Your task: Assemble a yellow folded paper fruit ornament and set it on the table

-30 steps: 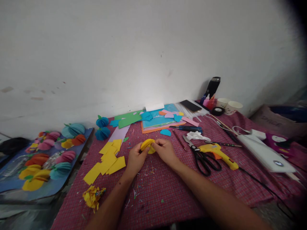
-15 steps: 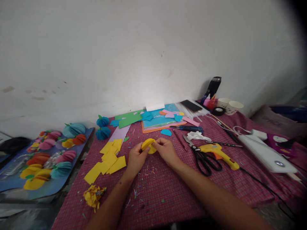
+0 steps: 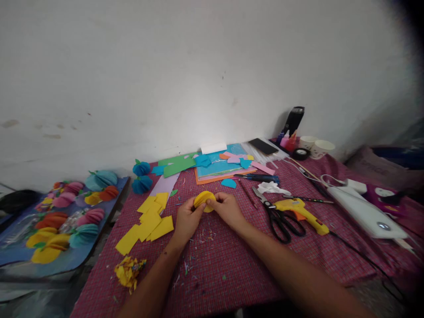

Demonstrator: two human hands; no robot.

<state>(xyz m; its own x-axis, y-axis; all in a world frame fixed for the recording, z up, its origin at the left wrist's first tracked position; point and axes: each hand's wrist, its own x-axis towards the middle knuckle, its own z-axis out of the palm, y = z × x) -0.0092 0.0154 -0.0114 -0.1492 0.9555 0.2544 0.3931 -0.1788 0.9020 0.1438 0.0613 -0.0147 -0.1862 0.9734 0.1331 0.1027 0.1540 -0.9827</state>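
Between my hands, above the middle of the table, is a small stack of round yellow paper discs [image 3: 206,199]. My left hand [image 3: 189,219] pinches its left edge with thumb and fingers. On the right edge, my right hand [image 3: 228,209] grips the same stack, thumb on the near face. Parts of the discs are hidden behind the fingers. Left of my hands lie several yellow paper rectangles [image 3: 152,222], overlapping one another. A crumpled bunch of yellow paper scraps [image 3: 129,271] sits beside my left forearm.
To the right lie black-handled scissors [image 3: 281,221], a yellow glue gun [image 3: 303,212] with a cable, and a white power bank [image 3: 367,212]. Coloured paper sheets [image 3: 218,170] and a utility knife [image 3: 258,177] are behind my hands. Folded paper pumpkins [image 3: 82,234] cover a blue board at left.
The folded-up part of the yellow discs has come down, so the stack now looks flatter and rounder. Both hands stay on it in nearly the same place.
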